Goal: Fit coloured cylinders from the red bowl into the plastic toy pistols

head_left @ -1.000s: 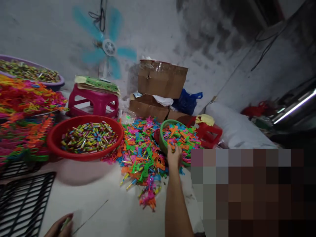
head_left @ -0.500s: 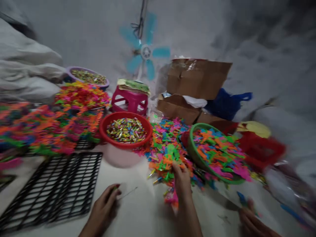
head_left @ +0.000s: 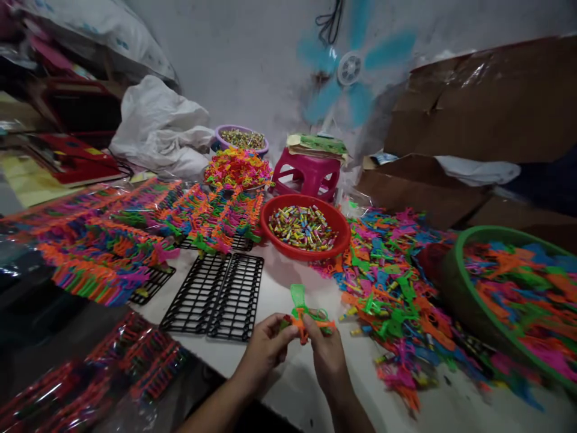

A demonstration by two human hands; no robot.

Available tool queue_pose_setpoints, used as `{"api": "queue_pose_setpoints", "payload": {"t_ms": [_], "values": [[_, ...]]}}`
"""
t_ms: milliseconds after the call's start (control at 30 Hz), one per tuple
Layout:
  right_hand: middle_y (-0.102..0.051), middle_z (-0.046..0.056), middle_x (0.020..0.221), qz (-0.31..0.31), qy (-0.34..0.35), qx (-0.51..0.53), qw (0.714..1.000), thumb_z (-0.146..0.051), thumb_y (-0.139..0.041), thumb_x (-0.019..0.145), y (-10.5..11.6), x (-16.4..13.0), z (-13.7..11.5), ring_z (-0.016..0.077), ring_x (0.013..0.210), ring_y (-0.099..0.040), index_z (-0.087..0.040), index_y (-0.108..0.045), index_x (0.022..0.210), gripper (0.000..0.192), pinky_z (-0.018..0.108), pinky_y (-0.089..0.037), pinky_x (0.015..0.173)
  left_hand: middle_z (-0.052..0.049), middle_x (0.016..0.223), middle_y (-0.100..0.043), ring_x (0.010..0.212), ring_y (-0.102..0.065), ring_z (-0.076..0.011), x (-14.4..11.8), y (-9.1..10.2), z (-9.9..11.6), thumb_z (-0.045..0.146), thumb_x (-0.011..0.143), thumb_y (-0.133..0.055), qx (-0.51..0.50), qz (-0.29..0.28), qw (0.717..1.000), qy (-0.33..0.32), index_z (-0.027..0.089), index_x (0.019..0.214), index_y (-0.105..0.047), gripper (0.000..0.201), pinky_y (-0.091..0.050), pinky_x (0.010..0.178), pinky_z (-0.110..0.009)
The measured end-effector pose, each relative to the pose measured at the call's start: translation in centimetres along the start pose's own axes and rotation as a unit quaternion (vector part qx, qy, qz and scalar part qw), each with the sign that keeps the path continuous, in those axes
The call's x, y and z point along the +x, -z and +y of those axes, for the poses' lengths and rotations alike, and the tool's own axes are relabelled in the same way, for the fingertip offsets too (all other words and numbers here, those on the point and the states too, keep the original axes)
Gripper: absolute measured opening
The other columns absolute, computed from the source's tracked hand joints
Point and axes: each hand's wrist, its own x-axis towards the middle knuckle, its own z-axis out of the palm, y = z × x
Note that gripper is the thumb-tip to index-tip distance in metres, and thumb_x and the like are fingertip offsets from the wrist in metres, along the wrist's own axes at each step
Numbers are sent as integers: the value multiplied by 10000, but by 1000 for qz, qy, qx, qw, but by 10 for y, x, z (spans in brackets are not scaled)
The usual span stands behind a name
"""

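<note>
We see no words to read. Our left hand (head_left: 265, 349) and right hand (head_left: 327, 355) pinch green and orange plastic toys (head_left: 306, 313) beside the black grid (head_left: 216, 294) and red bowl (head_left: 274, 240).
</note>
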Motion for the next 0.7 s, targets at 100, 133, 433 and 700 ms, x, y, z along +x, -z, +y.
{"api": "queue_pose_setpoints", "payload": {"t_ms": [100, 133, 433, 700], "values": [[-510, -18, 569, 57, 10, -22, 998, -398, -557, 738, 0, 1, 0, 119, 565, -469, -163, -547, 595, 276, 241, -392, 571, 59, 570, -494, 324, -314, -7, 2, 1, 1, 474, 677, -589, 0, -4, 1000, 4, 136, 850, -548, 381, -151, 320, -165], [-496, -22, 554, 78, 14, -23, 997, -398, -563, 733, 0, 1, -1, 115, 552, -460, -162, -540, 584, 280, 238, -387, 561, 40, 635, -525, 330, -326, -4, 3, 1, 0, 480, 692, -569, 0, -2, 1000, 1, 140, 898, -545, 398, -151, 322, -166], [-610, 74, 909, -131, 66, -117, 982, -353, -588, 722, 27, -15, -13, 183, 794, -581, -196, -583, 999, 319, 276, -479, 673, 102, 446, -356, 326, -244, -7, 1, 9, 9, 353, 682, -619, -66, -36, 997, 25, 145, 657, -484, 250, -117, 340, -172], [-630, 68, 928, -82, 179, -279, 940, -422, -656, 628, 52, -9, -16, 240, 875, -569, -247, -680, 776, 231, 335, -471, 743, 91, 438, -413, 296, -258, -12, -2, 0, 11, 346, 652, -624, -77, -169, 959, 216, 154, 740, -510, 241, -96, 329, -169]]}}
